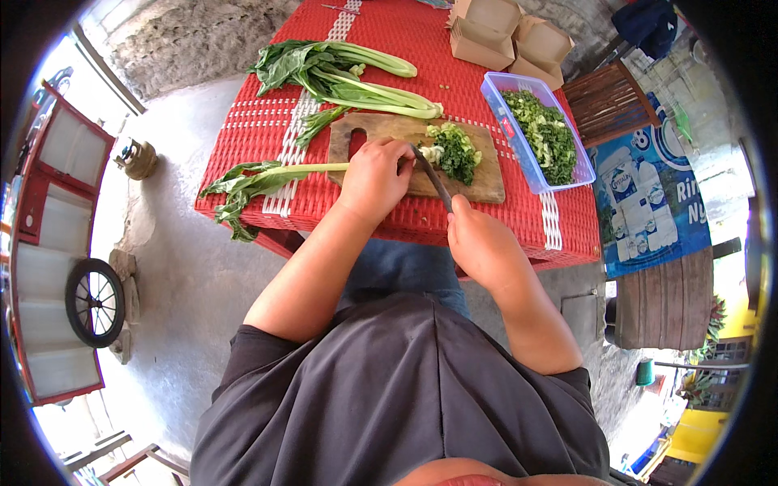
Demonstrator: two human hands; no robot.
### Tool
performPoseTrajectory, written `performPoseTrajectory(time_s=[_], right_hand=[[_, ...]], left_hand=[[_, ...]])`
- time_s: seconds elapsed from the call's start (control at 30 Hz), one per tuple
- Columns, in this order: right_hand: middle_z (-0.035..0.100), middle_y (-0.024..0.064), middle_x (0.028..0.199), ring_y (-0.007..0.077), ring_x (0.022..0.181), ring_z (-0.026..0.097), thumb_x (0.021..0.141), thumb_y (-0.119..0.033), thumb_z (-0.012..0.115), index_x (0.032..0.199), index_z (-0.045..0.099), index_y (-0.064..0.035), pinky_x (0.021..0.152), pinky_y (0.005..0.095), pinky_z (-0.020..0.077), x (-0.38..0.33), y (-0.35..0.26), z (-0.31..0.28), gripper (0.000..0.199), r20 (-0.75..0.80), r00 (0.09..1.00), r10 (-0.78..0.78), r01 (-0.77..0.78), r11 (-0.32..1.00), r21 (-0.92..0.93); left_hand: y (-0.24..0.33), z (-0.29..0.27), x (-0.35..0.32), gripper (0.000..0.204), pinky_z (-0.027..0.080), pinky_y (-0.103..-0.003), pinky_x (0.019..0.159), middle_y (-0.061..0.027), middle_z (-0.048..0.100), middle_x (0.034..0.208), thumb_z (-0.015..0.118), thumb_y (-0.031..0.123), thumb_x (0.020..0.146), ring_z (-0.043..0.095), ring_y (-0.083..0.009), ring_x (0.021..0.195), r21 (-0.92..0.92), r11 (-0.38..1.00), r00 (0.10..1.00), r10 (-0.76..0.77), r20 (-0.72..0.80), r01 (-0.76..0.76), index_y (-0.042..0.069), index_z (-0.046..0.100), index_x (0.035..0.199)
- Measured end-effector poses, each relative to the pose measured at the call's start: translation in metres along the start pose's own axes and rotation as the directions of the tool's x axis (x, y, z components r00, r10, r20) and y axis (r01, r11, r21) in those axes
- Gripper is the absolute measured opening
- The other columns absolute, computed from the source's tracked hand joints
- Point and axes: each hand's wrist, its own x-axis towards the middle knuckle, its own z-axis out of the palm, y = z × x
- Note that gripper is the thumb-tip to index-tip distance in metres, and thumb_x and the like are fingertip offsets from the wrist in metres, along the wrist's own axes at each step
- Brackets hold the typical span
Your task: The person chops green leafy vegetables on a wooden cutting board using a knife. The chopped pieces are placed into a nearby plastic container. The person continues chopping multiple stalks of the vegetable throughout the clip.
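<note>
Red-framed cart panels (57, 243) with a spoked black wheel (95, 302) bend along the left rim of the frame, partly cut off by the dark fisheye border. Right of them, rough grey concrete floor (186, 267) runs up to a table covered in red woven matting (267, 121) with white bands.

Near the table's lower left edge lies a long leafy green stalk (259, 176), its crinkled leaves hanging over the edge and its pale stem running right under the left hand (374, 180). That hand presses down with curled fingers, grasping the stem against a brown wooden cutting board (486, 185); the stem's cut end is hidden beneath the fingers. Above the board, in the upper middle of the frame, lies a loose bunch of whole greens (340, 74) with thick pale ribs.

Just right of the left hand, a dark knife blade (429, 172) slants across the board beside a heap of chopped greens (454, 150). The right hand (484, 243), at centre, is clenched around the handle, which is hidden inside the fist.

Further right, a clear plastic tub (519, 154) with a blue rim holds more chopped greens. Folded brown cardboard boxes (506, 32) sit at the upper right, and a wooden surface (664, 300) shows at the right edge.
</note>
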Motion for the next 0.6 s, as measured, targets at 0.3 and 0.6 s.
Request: performPoseTrajectory(time_s=[0.3,0.6], right_hand=[[0.069,0.0288,0.083,0.0480,0.083,0.069,0.101,-0.017,0.049,0.105,0.052,0.0022,0.074,0.0585,0.0534,0.008,-0.001,0.004,0.019,0.005,1.000,-0.003,0.003,1.000,0.008],[0.069,0.0299,0.085,0.0486,0.083,0.069,0.098,-0.016,0.051,0.104,0.053,0.0019,0.076,0.0585,0.0537,0.023,0.006,0.013,0.019,-0.010,0.999,-0.041,0.041,0.999,-0.002]], left_hand=[[-0.002,0.001,0.000,0.010,0.054,-0.045,0.088,-0.0146,0.072,0.094,0.072,0.006,0.080,0.067,-0.0371,0.096,-0.009,1.000,1.000,0.016,-0.009,-0.016,0.005,0.070,0.090],[0.000,0.000,0.000,0.008,0.053,-0.045,0.086,-0.0133,0.072,0.092,0.073,0.007,0.082,0.067,-0.0367,0.096,-0.009,1.000,1.000,-0.004,0.009,0.004,0.004,0.069,0.088]])
